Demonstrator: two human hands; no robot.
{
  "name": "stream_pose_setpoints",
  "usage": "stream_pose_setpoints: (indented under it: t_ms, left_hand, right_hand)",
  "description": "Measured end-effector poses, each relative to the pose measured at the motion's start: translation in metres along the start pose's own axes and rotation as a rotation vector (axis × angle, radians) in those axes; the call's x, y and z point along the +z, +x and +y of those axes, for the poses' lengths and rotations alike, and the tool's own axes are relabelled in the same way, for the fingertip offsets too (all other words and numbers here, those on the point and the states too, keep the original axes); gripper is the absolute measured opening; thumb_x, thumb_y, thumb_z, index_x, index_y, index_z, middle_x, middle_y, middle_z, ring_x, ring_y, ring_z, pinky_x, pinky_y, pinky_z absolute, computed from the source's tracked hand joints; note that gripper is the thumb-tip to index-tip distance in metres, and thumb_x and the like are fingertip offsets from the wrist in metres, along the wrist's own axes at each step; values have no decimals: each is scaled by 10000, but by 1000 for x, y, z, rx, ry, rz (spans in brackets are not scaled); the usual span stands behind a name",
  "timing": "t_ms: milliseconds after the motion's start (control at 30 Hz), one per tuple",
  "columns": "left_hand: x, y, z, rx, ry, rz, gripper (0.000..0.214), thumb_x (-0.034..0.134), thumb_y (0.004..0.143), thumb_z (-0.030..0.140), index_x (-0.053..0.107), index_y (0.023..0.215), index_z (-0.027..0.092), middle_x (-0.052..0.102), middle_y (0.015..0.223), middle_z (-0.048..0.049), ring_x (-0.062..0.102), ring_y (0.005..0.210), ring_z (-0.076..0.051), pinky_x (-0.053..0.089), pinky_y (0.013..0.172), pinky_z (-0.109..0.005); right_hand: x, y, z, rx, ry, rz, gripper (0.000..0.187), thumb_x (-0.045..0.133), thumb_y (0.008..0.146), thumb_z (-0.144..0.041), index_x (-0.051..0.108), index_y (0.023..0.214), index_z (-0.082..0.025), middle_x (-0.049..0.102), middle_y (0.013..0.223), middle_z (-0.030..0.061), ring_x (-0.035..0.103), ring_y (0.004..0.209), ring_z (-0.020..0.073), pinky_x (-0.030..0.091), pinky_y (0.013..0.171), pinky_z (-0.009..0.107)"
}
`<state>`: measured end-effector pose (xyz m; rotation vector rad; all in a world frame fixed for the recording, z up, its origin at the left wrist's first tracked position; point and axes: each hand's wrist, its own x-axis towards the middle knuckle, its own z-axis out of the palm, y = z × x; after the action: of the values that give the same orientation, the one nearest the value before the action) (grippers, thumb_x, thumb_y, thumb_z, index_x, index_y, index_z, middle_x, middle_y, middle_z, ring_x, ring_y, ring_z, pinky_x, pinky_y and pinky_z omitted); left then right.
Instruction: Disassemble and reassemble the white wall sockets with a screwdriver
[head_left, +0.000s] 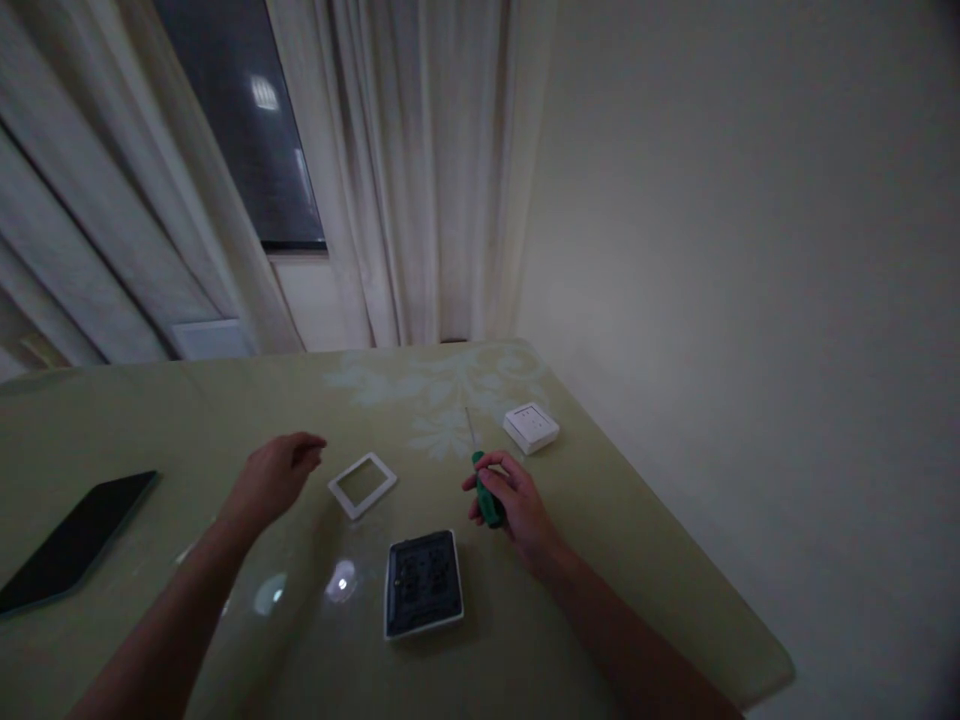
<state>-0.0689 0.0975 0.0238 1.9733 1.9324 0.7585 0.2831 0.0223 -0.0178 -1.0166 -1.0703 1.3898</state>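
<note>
My right hand (516, 502) is wrapped round the green handle of a screwdriver (490, 500), whose thin shaft points away from me. On the left, my left hand (279, 474) hovers near a white square frame (346, 497), apart from it. Its fingers are curled together, and whatever they may hold is too small to make out. Between my forearms lies a socket panel (424, 583), its dark inner side facing up and a white rim around it. Beyond my right hand sits a white wall socket (531, 427), face up.
A dark flat tablet-like slab (79, 535) lies at the left of the table (247, 400). The table's right edge runs beside a plain wall (712, 300). Curtains (435, 180) and a dark window (240, 110) stand behind the far edge.
</note>
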Motion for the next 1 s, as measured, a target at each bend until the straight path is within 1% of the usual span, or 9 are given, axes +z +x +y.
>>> stream_pose_setpoints:
  t_ms: [67, 133, 267, 400, 500, 667, 733, 900, 1000]
  left_hand:
    - [18, -16, 33, 97, -124, -34, 360, 590, 925, 494, 798, 1060, 232, 859, 969, -86, 807, 893, -297, 624, 849, -400]
    - [37, -39, 63, 177, -239, -57, 398, 564, 948, 545, 797, 1075, 249, 863, 1043, -71, 810, 936, -270, 630, 854, -365]
    - [66, -87, 93, 262, -414, -76, 303, 633, 952, 505, 825, 972, 271, 862, 966, -44, 810, 908, -231, 638, 829, -317]
    - [72, -110, 94, 209, -738, -94, 129, 764, 919, 372, 859, 925, 286, 861, 892, -19, 821, 814, -198, 652, 745, -249]
    - [68, -112, 91, 188, -793, -85, 79, 800, 894, 336, 868, 903, 295, 860, 875, -5, 823, 792, -181, 650, 718, -208]
    - [69, -108, 88, 58, -837, -43, 127, 804, 893, 383, 840, 960, 282, 858, 872, -5, 832, 779, -186, 666, 717, -217]
    - [75, -108, 87, -14, -871, -42, 179, 775, 915, 417, 821, 1006, 270, 857, 886, -15, 838, 807, -201, 678, 736, -245]
    - [93, -113, 84, -113, -901, -66, 244, 763, 918, 473, 795, 977, 238, 851, 952, -47, 830, 889, -235, 677, 781, -291]
    - [98, -117, 86, -123, -874, -119, 276, 738, 925, 500, 799, 966, 234, 845, 936, -53, 821, 886, -247, 674, 763, -303]
  right_hand:
    - [-2, 0, -1, 5, -59, -66, 426, 677, 910, -634, 636, 1043, -231, 711, 959, 14, 667, 619, 135, 512, 567, 261]
    - [-5, -3, -7, 6, -145, -150, 452, 689, 909, -643, 727, 1002, -203, 660, 933, 21, 642, 654, 143, 516, 597, 284]
    - [-7, -15, -20, -54, -326, -223, 387, 880, 830, -527, 843, 1075, -231, 592, 1045, 30, 616, 889, 178, 523, 835, 331]
    - [1, -23, -22, -151, -521, -246, 388, 874, 851, -564, 855, 1087, -256, 554, 1031, 17, 599, 895, 181, 510, 909, 356]
    - [4, -25, -18, -109, -562, -292, 486, 878, 819, -644, 853, 1137, -277, 577, 1094, 36, 637, 984, 218, 536, 940, 369]
    - [0, -30, -17, 33, -744, -477, 1118, 1071, 465, -606, 678, 1477, -340, 500, 1471, 98, 564, 1366, 355, 469, 1181, 461]
    - [-3, -32, -19, 46, -823, -547, 1233, 1088, 421, -570, 614, 1535, -339, 457, 1534, 115, 548, 1407, 378, 457, 1206, 479]
    - [-6, -39, -25, 48, -1009, -614, 1251, 1064, 494, -527, 517, 1603, -335, 379, 1636, 158, 491, 1488, 442, 464, 1200, 510]
    - [-5, -42, -31, 62, -1095, -595, 1126, 1003, 629, -503, 494, 1619, -334, 328, 1692, 179, 459, 1523, 460, 444, 1211, 546]
